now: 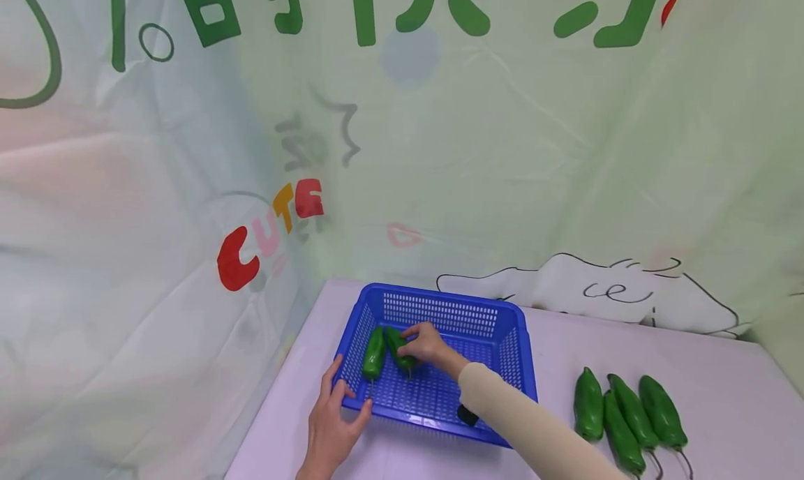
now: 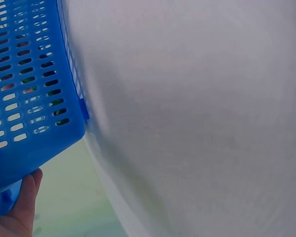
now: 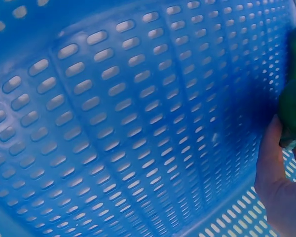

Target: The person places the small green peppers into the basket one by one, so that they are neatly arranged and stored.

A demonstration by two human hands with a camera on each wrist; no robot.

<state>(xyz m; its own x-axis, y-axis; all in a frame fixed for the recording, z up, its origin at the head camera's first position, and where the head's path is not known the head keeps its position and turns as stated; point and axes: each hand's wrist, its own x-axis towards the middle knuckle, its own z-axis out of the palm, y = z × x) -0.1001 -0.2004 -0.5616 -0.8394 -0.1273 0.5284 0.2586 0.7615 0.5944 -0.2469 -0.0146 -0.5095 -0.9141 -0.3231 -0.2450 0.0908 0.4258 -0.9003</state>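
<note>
Inside the blue plastic basket (image 1: 465, 312), my right hand (image 1: 427, 343) pinches a green pepper (image 1: 396, 340) between thumb and fingers. Another green pepper (image 1: 374, 354) lies just left of it, along the basket's left side. In the right wrist view the held pepper (image 3: 292, 111) shows at the right edge, with the hand (image 3: 281, 192) below it. My left hand (image 1: 333, 421) grips the basket's near left corner, fingers over the rim and thumb at the front. The left wrist view catches that hand (image 2: 22, 210) at the basket's rim.
Several green peppers (image 1: 628, 417) lie side by side on the white table (image 1: 553, 340), right of the basket. A small black object (image 1: 467, 416) shows beside my right sleeve. Printed cloth (image 1: 440, 152) hangs behind and at the left.
</note>
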